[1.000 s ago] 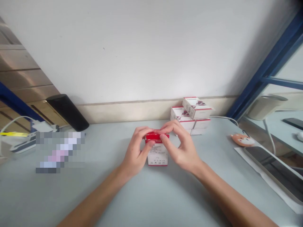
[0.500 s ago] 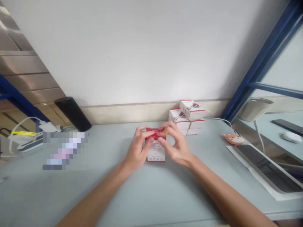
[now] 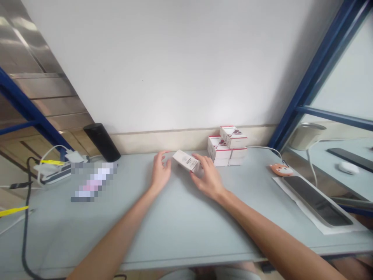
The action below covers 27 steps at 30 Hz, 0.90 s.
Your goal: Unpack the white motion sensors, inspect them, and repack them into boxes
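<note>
A small white cardboard box (image 3: 185, 160) with dark print is tilted in the grip of my right hand (image 3: 209, 177). My right thumb and fingers clasp its right end. My left hand (image 3: 161, 171) is off the box, a short way to its left, with fingers apart and nothing in them. Right behind my right hand stands a stack of similar white boxes (image 3: 219, 146) with red edges, and one more box (image 3: 233, 135) lies askew on top.
A black cylinder (image 3: 102, 142) and a power strip (image 3: 58, 173) stand at the left; part of that area is blurred out. At the right are an orange animal-faced mouse (image 3: 281, 169) and a dark tablet-like slab (image 3: 317, 200) on white paper. A wall (image 3: 175, 77) closes off the back.
Both hands were on the box, fingers at its red end. My left hand has since let go and moved left; my right hand has turned the box sideways, showing a white face.
</note>
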Motion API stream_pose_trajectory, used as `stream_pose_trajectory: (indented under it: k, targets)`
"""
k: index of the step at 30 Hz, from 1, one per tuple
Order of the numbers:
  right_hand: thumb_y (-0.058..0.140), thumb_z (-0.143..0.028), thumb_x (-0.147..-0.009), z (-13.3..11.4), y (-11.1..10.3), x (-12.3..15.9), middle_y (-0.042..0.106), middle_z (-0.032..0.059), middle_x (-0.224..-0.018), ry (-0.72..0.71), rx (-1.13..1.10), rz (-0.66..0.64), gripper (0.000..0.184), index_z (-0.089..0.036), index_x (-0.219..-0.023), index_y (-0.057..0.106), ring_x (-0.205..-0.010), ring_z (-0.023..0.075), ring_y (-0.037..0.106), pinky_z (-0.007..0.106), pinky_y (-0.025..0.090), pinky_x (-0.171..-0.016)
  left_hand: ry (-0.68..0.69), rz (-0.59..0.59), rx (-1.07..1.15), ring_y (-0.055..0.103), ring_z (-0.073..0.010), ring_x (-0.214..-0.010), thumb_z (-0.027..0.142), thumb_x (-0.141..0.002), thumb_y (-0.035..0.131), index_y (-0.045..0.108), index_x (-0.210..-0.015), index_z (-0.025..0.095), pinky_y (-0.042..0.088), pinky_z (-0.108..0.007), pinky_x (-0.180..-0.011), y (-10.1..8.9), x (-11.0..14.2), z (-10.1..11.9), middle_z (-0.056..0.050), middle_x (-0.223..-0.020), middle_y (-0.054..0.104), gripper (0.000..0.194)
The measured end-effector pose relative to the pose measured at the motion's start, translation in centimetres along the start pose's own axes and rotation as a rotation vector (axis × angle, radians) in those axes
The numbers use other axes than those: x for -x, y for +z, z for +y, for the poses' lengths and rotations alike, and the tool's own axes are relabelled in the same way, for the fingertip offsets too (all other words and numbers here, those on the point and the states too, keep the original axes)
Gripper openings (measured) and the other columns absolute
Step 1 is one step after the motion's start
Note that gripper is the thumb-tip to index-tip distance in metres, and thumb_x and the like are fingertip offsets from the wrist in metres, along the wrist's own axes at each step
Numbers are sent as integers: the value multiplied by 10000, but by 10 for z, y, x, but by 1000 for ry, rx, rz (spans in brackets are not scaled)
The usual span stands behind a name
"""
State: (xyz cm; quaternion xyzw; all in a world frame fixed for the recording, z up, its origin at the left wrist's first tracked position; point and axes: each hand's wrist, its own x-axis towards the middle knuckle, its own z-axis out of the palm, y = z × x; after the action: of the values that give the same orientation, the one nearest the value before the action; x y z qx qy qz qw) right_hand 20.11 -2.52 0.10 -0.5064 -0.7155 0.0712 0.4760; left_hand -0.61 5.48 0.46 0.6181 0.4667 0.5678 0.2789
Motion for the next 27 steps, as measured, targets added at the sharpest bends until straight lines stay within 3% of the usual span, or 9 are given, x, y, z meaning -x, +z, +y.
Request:
stream_pose_trajectory:
  k: [2,4,7,10,13,16,18,22,27]
  targets:
    - [687,-186,-915,-2,2,1,697,166,-1306,-95,105,33,574,-207,-1471,547,-1176,350,639,561,564,-981,142,-33,-80,587,-277,-1330,331,-946,665,629,-1268,216,457,-487,-1157,3,8,5,-133,-1384,635,344]
    - [644,-120,-930,-4,6,4,724,148,-1310,-219,114,-27,589,-230,-1497,530,-1180,338,666,546,573,-985,324,-105,-159,554,-276,-1395,328,-1014,571,604,-1338,216,425,-504,-1207,5,16,14,-137,-1426,623,345]
    - [571,-81,-962,-10,3,4,748,103,-1312,-358,14,-91,609,-282,-1531,493,-1157,271,717,446,607,-961,449,-367,-251,521,-251,-1462,292,-1096,396,602,-1410,242,391,-476,-1261,2,23,24,-118,-1514,601,379]
    - [525,-70,-973,-12,-25,-12,745,86,-1305,-411,30,136,520,-310,-1432,577,-1181,247,714,426,593,-1009,465,-607,-448,475,-291,-1512,368,-1083,497,576,-1498,299,368,-521,-1281,-6,21,23,-96,-1623,521,428]
    - [567,-119,-978,4,-71,-40,731,111,-1288,-314,228,402,369,-284,-1294,664,-1238,288,680,503,539,-1091,484,-744,-677,377,-358,-1578,416,-979,706,529,-1561,378,322,-594,-1295,-14,15,17,-67,-1723,396,610]
    - [647,-286,-977,36,-108,-63,631,159,-1432,-124,492,521,325,-254,-1299,680,-1353,366,595,604,474,-1137,489,-740,-789,367,-336,-1591,315,-988,675,493,-1591,378,308,-568,-1307,-19,10,11,-52,-1736,382,632]
    - [714,-399,-940,59,-117,-66,567,197,-1492,-26,593,525,443,-223,-1344,668,-1438,419,509,649,426,-1167,484,-691,-833,357,-313,-1601,238,-1010,589,479,-1596,359,286,-556,-1316,-24,5,7,-39,-1740,379,609]
    - [690,-525,-955,88,-110,-52,602,216,-1412,154,546,511,519,-207,-1364,656,-1369,404,564,622,476,-1113,440,-598,-896,328,-292,-1615,123,-1004,455,437,-1608,342,315,-551,-1287,-38,-8,-2,-13,-1734,394,643]
    - [743,-537,-910,88,-100,-38,617,187,-1430,199,496,436,570,-255,-1393,630,-1317,386,601,607,482,-1099,340,-461,-982,461,-346,-1515,161,-999,448,470,-1595,280,409,-568,-1205,-60,-25,-13,-67,-1684,474,608]
